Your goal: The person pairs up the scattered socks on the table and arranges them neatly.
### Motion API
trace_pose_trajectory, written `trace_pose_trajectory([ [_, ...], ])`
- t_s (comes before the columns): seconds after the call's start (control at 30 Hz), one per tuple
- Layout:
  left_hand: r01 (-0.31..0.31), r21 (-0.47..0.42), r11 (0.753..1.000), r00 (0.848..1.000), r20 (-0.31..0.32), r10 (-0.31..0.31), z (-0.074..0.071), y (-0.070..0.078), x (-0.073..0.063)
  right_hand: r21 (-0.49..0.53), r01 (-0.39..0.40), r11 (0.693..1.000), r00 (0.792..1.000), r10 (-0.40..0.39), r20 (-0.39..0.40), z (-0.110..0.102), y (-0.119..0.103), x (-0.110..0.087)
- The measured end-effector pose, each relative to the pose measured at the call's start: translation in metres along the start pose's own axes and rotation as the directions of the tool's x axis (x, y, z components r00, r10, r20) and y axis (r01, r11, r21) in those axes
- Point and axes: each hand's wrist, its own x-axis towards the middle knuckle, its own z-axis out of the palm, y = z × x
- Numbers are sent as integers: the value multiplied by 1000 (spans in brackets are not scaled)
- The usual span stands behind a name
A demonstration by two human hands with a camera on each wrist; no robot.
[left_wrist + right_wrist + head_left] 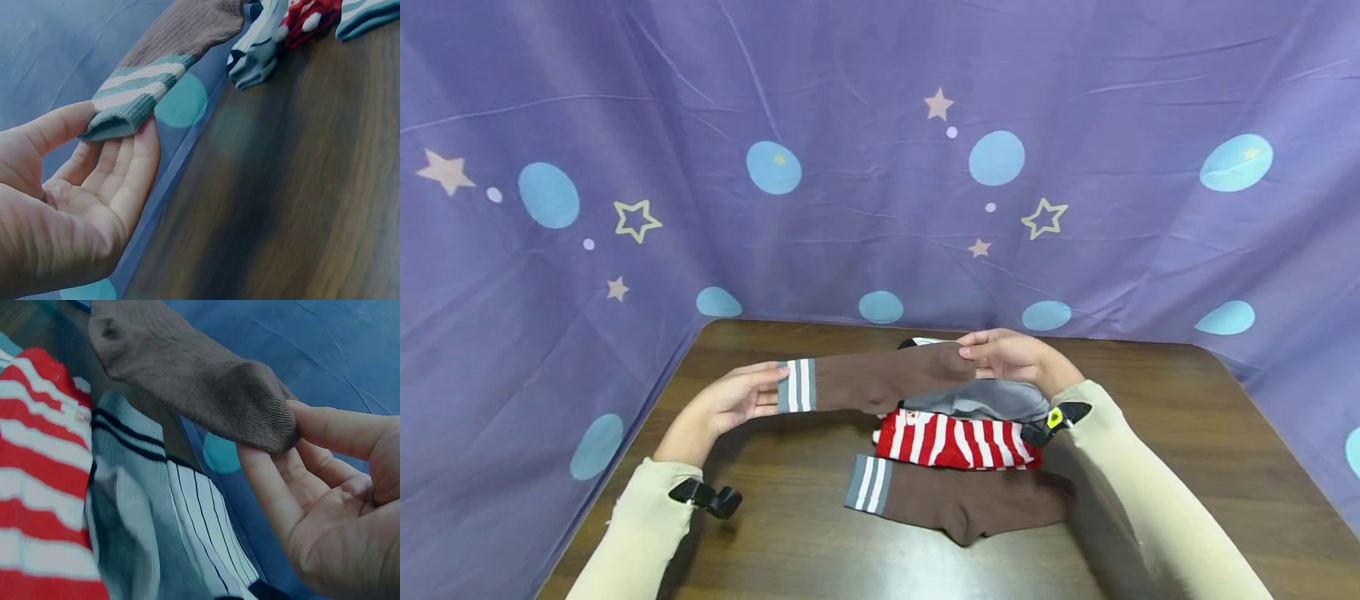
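Observation:
A brown sock (880,379) with a blue-grey and white striped cuff is stretched out level between both hands, above the table. My left hand (741,402) pinches the cuff between thumb and fingers; the left wrist view shows the cuff's opening (112,128) facing the palm. At the other end, my right hand (1007,357) pinches the toe (275,419). A matching brown sock (970,500) lies flat nearer the front, its cuff to the left. Between the two brown socks lies a red and white striped sock (958,440).
Behind the red sock lie grey socks (985,400) and a white sock with dark lines (206,519), partly covered by the raised sock in the head view. The wooden table (790,533) backs onto a purple curtain (865,233). Both wrists wear black straps (703,496).

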Motion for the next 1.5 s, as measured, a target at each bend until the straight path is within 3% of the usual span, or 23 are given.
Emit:
trace_pose_trajectory([
  [0.17,8,32,999,1000,-2,-8,13,4,7,2,19,1000,1000,-19,-18,-8,4,-17],
  [0.47,-5,9,1000,998,64,4,26,3,17,-45,12,999,999,-14,-46,-9,4,-38],
  [0.8,-8,28,1000,994,111,5,40,2,25,-89,27,996,984,-42,-173,-11,13,-54],
  [1.0,-9,46,999,991,136,3,48,1,29,-53,44,998,986,-52,-161,-15,14,-65],
  [1.27,4,88,996,983,182,-20,59,-1,35,-83,35,996,990,-46,-134,-25,19,-80],
  [1.5,10,117,993,984,175,-31,66,0,39,-65,42,997,993,-49,-111,-31,23,-88],
])
